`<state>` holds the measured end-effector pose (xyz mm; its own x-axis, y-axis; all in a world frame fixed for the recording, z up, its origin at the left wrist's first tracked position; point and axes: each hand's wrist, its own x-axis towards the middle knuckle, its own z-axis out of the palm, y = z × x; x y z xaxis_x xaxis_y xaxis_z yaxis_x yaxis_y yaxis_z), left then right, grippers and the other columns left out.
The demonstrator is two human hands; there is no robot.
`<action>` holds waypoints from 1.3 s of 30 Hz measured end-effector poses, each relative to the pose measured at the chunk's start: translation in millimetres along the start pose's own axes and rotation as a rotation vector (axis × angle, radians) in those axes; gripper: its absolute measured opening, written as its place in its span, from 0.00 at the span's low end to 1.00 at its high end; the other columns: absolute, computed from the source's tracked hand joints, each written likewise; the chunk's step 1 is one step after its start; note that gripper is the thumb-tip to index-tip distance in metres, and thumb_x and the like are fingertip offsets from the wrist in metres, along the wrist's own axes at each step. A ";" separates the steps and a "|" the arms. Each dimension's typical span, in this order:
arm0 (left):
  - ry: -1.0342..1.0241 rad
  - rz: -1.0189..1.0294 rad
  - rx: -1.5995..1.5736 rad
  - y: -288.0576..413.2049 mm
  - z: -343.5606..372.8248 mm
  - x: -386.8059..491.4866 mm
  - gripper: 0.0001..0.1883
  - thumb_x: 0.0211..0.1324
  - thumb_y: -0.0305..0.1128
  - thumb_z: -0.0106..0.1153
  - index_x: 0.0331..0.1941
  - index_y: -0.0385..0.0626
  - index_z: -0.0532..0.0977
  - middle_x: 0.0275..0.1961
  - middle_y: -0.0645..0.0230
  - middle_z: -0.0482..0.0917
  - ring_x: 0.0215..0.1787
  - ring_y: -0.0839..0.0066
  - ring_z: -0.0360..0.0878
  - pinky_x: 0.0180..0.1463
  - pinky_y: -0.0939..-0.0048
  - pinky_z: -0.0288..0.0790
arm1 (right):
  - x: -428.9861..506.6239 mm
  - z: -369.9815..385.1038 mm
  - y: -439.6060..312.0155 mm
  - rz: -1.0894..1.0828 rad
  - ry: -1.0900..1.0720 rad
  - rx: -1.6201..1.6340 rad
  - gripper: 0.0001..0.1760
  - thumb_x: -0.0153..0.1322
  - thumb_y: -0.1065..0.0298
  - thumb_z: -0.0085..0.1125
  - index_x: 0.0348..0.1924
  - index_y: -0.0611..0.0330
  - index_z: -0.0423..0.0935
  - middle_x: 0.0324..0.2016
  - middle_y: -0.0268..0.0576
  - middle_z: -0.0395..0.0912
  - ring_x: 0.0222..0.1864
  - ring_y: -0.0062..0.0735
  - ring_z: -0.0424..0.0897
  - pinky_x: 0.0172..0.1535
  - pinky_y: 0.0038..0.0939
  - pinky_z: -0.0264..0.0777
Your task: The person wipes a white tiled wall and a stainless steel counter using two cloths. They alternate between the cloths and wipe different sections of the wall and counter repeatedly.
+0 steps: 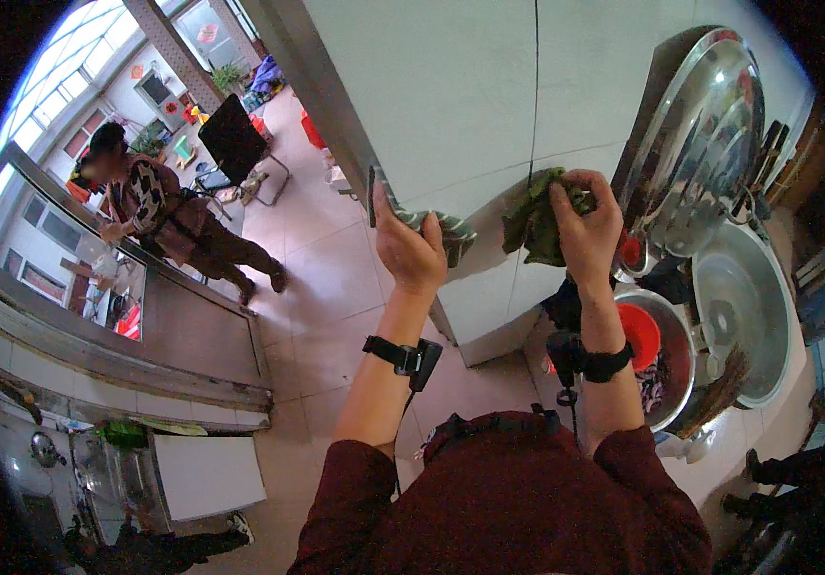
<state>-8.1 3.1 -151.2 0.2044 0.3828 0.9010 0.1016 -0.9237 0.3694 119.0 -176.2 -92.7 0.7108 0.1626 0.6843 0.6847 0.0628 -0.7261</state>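
My left hand (pixel 412 248) grips a dark green cloth with pale stripes (pixel 457 233), in front of the edge of a white tiled wall (pixel 441 93). Part of the striped cloth shows on both sides of the palm. My right hand (pixel 588 230) pinches a crumpled olive-green cloth (pixel 538 226) between thumb and fingers. That cloth hangs before the same wall; whether it touches the surface I cannot tell. Both wrists wear black straps with small devices.
At right are a wide metal basin (pixel 736 309), a large metal lid (pixel 703 122) and a steel pot (pixel 687 359) holding a red plastic bowl (pixel 637 336). A person (pixel 160 201) stands left by the doorway, near a black chair (pixel 234 140). A white board (pixel 207 474) lies lower left.
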 end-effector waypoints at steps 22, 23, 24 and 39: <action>-0.055 -0.375 0.116 5.0 -70.0 -60.2 0.20 0.73 0.41 0.46 0.56 0.36 0.69 0.42 0.50 0.81 0.40 0.48 0.81 0.43 0.56 0.72 | -31.4 66.2 -40.6 -0.210 0.076 -0.167 0.11 0.61 0.69 0.70 0.37 0.53 0.81 0.35 0.40 0.81 0.33 0.45 0.82 0.34 0.36 0.75; -0.051 -0.378 0.130 5.9 -72.4 -61.3 0.20 0.73 0.41 0.46 0.56 0.36 0.69 0.42 0.50 0.81 0.40 0.49 0.81 0.43 0.56 0.72 | -36.5 67.2 -42.8 -0.254 0.011 -0.176 0.11 0.61 0.70 0.70 0.37 0.53 0.81 0.35 0.39 0.81 0.33 0.44 0.82 0.33 0.36 0.75; -0.042 -0.375 0.142 6.7 -74.2 -61.8 0.20 0.73 0.41 0.46 0.56 0.36 0.69 0.42 0.50 0.81 0.40 0.49 0.81 0.43 0.56 0.72 | -38.4 66.9 -43.0 -0.240 -0.005 -0.156 0.11 0.61 0.70 0.70 0.37 0.53 0.81 0.35 0.40 0.81 0.33 0.44 0.82 0.33 0.36 0.75; 0.042 -0.424 0.212 4.5 -120.6 -75.9 0.17 0.74 0.38 0.45 0.48 0.32 0.70 0.41 0.46 0.79 0.41 0.49 0.78 0.44 0.56 0.70 | -9.0 49.8 -26.7 -0.151 0.173 -0.128 0.10 0.63 0.68 0.70 0.36 0.54 0.81 0.33 0.40 0.81 0.33 0.43 0.83 0.35 0.35 0.75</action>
<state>-140.5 -32.1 -190.5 0.0626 0.7201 0.6911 0.3646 -0.6611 0.6558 86.2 -130.2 -82.8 0.6081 -0.0103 0.7938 0.7924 -0.0529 -0.6077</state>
